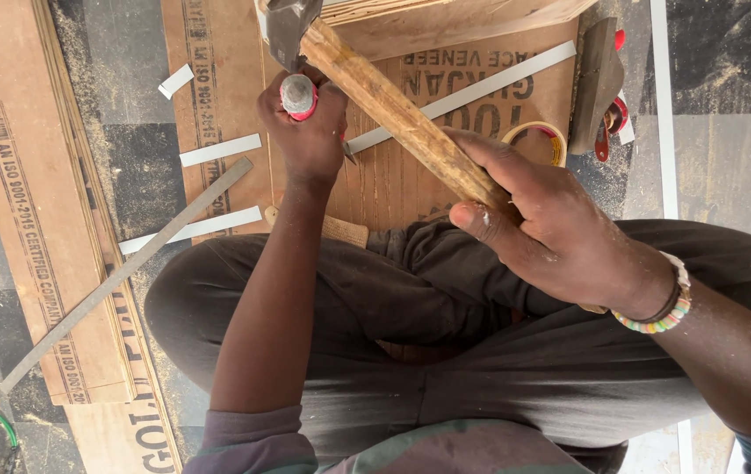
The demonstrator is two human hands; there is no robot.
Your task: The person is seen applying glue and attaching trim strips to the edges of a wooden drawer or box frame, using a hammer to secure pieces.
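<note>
Right hand [560, 233] grips wooden hammer [393, 110] (rough handle).

Room is tight btwn the hands: the hammer [393, 105] crosses diagonally above the plywood sheet [384, 184], its head just over the red-capped chisel [298, 95] gripped by the left hand [305, 132]. Right hand [551, 228] fills the space near the knees [375, 298]. Right side blocked by tape roll [538, 136] and a wood block w/ red clamp [599, 83]. Left: loose white strips [220, 150] and a long metal bar [129, 268] lie across; bare floor [121, 53] beyond is open. Far right floor [727, 149] mostly free.
</note>
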